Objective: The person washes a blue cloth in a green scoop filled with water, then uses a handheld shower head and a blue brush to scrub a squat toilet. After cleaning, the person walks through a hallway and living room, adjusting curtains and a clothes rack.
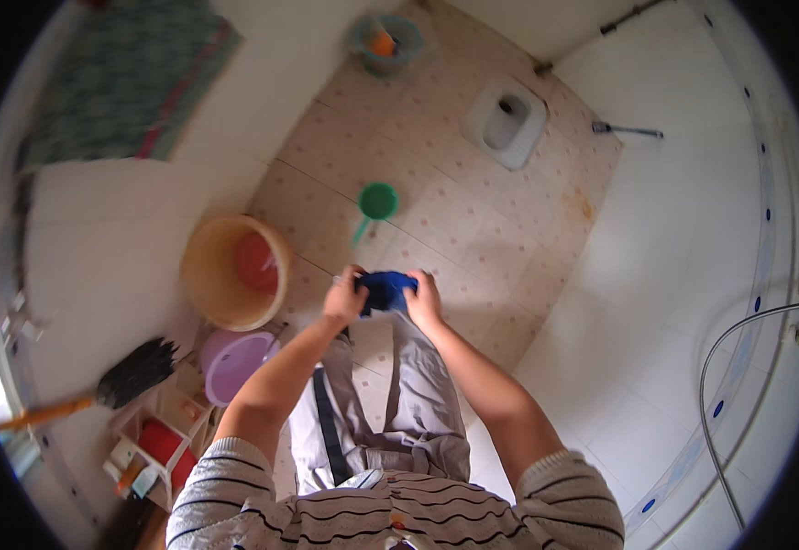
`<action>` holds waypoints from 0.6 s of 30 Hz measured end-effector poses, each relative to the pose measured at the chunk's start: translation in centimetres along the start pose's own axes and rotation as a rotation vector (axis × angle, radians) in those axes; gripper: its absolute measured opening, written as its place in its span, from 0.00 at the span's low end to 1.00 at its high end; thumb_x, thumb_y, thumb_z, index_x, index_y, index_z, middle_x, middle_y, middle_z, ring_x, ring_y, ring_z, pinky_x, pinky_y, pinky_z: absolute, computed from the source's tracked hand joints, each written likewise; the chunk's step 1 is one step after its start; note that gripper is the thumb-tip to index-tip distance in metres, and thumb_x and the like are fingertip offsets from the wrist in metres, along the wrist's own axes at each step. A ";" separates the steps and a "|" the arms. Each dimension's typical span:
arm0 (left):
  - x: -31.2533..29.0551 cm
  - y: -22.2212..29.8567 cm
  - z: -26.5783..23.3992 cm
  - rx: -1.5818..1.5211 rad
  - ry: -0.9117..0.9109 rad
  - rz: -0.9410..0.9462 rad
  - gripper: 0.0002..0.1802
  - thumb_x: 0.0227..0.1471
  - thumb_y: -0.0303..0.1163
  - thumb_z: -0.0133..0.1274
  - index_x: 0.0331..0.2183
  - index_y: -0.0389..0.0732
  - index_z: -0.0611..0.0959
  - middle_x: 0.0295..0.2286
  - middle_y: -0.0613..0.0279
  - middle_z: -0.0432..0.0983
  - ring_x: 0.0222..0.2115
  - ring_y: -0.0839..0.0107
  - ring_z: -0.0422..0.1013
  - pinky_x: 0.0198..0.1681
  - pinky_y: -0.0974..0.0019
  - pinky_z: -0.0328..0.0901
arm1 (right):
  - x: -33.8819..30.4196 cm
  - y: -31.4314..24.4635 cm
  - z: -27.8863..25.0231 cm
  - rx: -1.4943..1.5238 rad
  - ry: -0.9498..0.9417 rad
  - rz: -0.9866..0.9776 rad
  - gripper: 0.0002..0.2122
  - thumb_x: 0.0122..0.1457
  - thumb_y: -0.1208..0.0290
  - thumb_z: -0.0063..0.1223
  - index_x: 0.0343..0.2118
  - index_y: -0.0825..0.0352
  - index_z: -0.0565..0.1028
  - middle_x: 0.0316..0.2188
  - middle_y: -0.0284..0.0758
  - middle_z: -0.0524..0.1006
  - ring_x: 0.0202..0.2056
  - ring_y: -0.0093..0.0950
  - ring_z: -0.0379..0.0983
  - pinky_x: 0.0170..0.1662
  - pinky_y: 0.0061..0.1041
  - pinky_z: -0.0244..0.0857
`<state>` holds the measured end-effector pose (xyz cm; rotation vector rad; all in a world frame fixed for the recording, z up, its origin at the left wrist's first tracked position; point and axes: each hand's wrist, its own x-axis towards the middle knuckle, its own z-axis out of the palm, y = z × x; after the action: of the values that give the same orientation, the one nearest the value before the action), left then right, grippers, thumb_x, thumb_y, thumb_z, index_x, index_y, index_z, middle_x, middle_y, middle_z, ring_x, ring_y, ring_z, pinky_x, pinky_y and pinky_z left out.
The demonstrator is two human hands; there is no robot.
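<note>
A dark blue piece of cloth is stretched between my two hands, in front of my knees. My left hand grips its left end, and my right hand grips the right end, thumbs on top. What kind of cloth item it is cannot be made out. Just beyond my hands a green long-handled dipper rests on the tiled floor.
Left of me stand a large tan bucket with something red inside, a purple basin and a white shelf rack. Farther off are a squat toilet, a blue basin and a toilet brush. A shower hose hangs at right.
</note>
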<state>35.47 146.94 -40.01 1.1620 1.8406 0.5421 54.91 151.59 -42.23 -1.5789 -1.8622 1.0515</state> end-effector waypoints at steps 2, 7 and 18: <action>4.7 -2.9 2.9 -0.003 0.111 -0.031 0.18 0.45 0.28 0.49 0.42 0.45 0.72 0.36 0.45 0.72 0.40 0.47 0.68 0.43 0.54 0.64 | 3.8 3.2 2.3 -0.026 -0.037 0.026 0.16 0.47 0.80 0.50 0.41 0.65 0.69 0.38 0.43 0.70 0.42 0.42 0.67 0.45 0.33 0.63; 15.3 -10.0 10.1 -0.051 0.178 -0.109 0.18 0.47 0.30 0.46 0.43 0.43 0.73 0.38 0.44 0.72 0.38 0.46 0.69 0.41 0.51 0.64 | 13.1 10.6 7.9 0.040 -0.042 -0.037 0.17 0.47 0.83 0.47 0.41 0.61 0.68 0.40 0.43 0.67 0.42 0.43 0.66 0.45 0.34 0.62; 34.3 -18.8 18.0 0.383 0.540 -0.004 0.16 0.50 0.32 0.48 0.43 0.47 0.75 0.43 0.53 0.70 0.43 0.55 0.67 0.40 0.55 0.66 | 25.3 28.9 23.1 -0.192 -0.083 -0.096 0.16 0.52 0.77 0.49 0.46 0.62 0.70 0.45 0.38 0.69 0.43 0.41 0.67 0.45 0.38 0.64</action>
<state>34.83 166.72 -78.25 1.3486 2.4908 0.5524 48.92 171.53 -81.89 -1.5529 -2.1273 0.9332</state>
